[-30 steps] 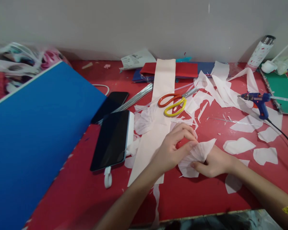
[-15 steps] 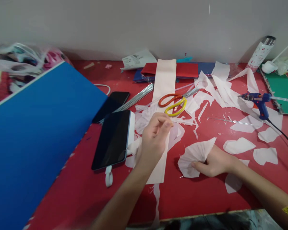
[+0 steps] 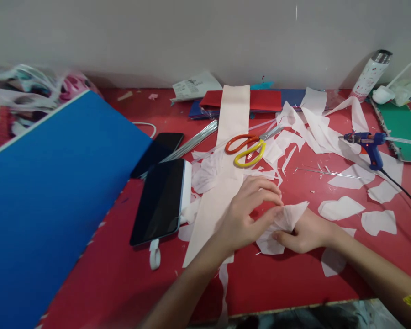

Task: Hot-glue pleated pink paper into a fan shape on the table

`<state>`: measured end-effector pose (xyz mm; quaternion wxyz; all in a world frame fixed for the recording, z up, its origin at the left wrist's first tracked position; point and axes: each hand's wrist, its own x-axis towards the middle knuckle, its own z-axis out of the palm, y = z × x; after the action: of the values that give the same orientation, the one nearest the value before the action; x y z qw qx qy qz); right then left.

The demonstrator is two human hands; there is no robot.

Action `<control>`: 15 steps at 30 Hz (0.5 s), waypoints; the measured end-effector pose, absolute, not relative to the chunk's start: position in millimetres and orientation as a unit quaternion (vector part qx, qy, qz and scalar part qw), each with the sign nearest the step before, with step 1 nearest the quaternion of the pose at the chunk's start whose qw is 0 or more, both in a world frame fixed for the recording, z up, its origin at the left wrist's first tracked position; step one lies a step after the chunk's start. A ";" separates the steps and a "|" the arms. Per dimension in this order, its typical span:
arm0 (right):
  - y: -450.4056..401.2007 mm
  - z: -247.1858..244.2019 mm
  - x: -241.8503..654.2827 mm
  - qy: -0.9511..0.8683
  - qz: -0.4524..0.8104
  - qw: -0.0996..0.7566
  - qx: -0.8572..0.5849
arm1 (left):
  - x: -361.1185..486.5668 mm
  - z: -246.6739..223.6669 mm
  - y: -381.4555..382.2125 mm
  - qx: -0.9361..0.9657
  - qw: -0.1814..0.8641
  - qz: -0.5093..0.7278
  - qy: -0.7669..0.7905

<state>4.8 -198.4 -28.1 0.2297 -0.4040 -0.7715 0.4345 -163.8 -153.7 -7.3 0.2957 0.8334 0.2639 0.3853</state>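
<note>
My right hand (image 3: 304,233) grips a pleated white fabric piece (image 3: 271,242), its thumb on top of the folds. At the piece's upper left edge is my left hand (image 3: 251,212), fingers curved and thumb near the fingertips; whether it pinches the edge is hard to tell. Under my left forearm runs a long cream strip (image 3: 208,214). Scissors (image 3: 251,148) with one red and one yellow handle lie across that strip, beyond my left hand. Several cut white pieces (image 3: 340,208) are spread to the right of my right hand.
A blue glue gun (image 3: 371,146) with a black cord stands at the right, near a white bottle (image 3: 371,75). On the left are a dark tablet (image 3: 159,201), a phone (image 3: 160,148) and a large blue board (image 3: 61,196). Thin wires (image 3: 195,139) lie behind the tablet.
My left hand has moved right, from over the cream strip to the edge of the pleated piece, and its fingers have spread somewhat. My right hand keeps its hold in the same place.
</note>
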 end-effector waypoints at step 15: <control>-197.2 -24.9 3.7 -0.771 0.424 0.202 -0.429 | -162.3 -9.9 -154.3 0.824 0.264 0.418 0.276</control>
<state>3.7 -197.2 -24.9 0.2017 -0.4291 -0.7714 0.4244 -162.3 -154.3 -9.9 0.2644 0.8243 0.2759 0.4178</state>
